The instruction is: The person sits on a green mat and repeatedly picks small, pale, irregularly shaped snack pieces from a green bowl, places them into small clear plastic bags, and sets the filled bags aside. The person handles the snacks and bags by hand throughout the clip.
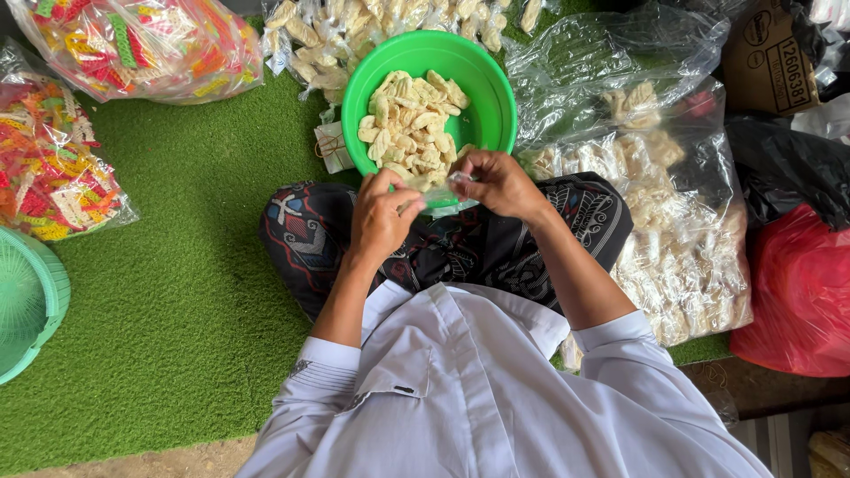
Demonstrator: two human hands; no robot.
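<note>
At my far left a pale green basket (27, 301) is cut off by the frame's edge. My left hand (382, 217) is closed in a pinch on one edge of a small clear plastic bag (445, 188), which sits between my hands just below the green bowl (496, 97) of pale crackers (409, 124). My right hand (498, 181) pinches the other edge. The film is thin and slippery; I judge a loose grip could drop it or spill crackers onto the green turf mat (177, 301). My fingers hide whether the bag is open or filled.
</note>
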